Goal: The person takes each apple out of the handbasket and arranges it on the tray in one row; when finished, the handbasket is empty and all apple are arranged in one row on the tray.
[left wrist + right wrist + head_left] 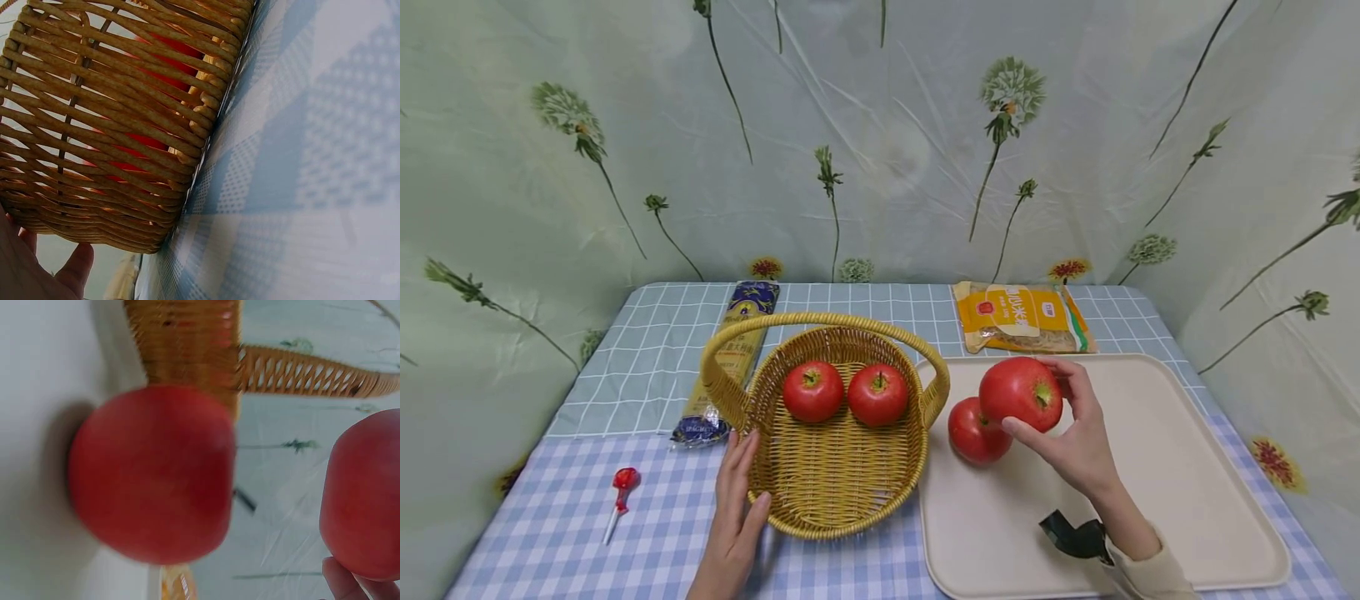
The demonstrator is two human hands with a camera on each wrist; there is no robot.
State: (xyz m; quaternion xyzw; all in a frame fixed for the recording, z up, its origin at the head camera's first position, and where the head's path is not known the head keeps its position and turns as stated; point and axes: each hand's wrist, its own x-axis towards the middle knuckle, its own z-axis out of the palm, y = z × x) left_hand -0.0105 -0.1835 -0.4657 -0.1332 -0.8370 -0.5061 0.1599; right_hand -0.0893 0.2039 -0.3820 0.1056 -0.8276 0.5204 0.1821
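Observation:
My right hand [1081, 442] holds a red apple [1021, 393] between thumb and fingers, raised above the beige tray [1180, 500]. Just behind and to the left of it, another red apple [976, 432] sits on the tray; the right wrist view shows this resting apple [153, 475] up close, with the held apple [369, 494] at the right edge. Two more red apples [812, 392] lie at the back of the woven basket [838, 492], which has a tall arched handle. With fairly straight fingers, my left hand [733, 508] touches the basket's left side.
A spaghetti packet [733, 358] lies behind the basket on the left, partly hidden by its handle. A red lollipop [622, 492] is on the checked cloth at left. Behind the tray rests an orange food packet [1022, 317]. A patterned curtain [895, 150] hangs behind the table.

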